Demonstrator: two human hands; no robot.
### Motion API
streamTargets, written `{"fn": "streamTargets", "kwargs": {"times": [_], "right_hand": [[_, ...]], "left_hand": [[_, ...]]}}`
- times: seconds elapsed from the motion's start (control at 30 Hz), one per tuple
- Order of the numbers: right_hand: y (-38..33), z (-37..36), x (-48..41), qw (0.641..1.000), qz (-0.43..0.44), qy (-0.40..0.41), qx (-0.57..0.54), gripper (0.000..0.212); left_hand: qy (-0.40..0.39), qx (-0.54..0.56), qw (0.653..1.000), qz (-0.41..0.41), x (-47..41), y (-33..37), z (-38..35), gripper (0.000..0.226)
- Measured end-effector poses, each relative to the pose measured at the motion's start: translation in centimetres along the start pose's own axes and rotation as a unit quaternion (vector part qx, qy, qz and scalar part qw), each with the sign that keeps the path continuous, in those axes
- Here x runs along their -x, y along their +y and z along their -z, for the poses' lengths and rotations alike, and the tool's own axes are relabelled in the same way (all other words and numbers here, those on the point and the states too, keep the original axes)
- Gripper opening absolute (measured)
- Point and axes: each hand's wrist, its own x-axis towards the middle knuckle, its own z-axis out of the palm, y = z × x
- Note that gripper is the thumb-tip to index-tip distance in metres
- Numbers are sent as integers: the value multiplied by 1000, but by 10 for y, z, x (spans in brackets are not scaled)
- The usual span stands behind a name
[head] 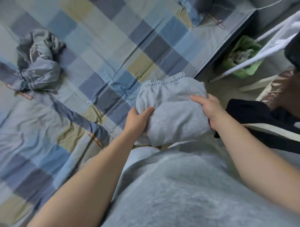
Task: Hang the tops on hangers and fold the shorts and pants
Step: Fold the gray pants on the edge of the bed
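Shorts: folded grey, centre right of frame, held over bed edge.
Hands: left hand, right hand apart, each gripping one side.
Risk: folds springing open if either grip slackens; slipping off edge if set too near.
Pile: crumpled, upper left, not yet folded.

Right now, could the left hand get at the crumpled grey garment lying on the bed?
Probably not yet. The left hand grips the folded grey garment together with the right hand. The crumpled garment lies well away across the bedcover; nothing blocks the path, but it looks like a stretch.
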Motion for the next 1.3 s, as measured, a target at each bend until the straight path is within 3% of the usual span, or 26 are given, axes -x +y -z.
{"fn": "streamTargets", "kwargs": {"times": [0.2,0.33,0.53,0.73,0.83,0.97,1.2,1.3], "right_hand": [[4,80,74,988,91,61,-106,29],[9,146,119,969,148,89,-175,29],[33,270,187,935,248,132,-215,27],[89,411,258,898,300,205,-248,29],[118,473,290,878,308,242,-276,25],[162,539,326,838,315,307,-324,42],[242,632,366,751,276,424,-424,24],[274,672,379,703,249,480,-461,42]], "left_hand": [[-72,0,985,-157,61,39,-52,20],[-91,-17,968,-232,104,71,-95,23],[-133,-2,922,-363,194,100,-196,20],[-220,-5,873,-435,296,99,-316,14],[-273,-23,847,-456,343,100,-375,10],[-350,-66,809,-467,395,98,-455,19],[-485,-150,735,-449,466,73,-610,20],[-539,-194,694,-436,497,56,-682,21]]}}
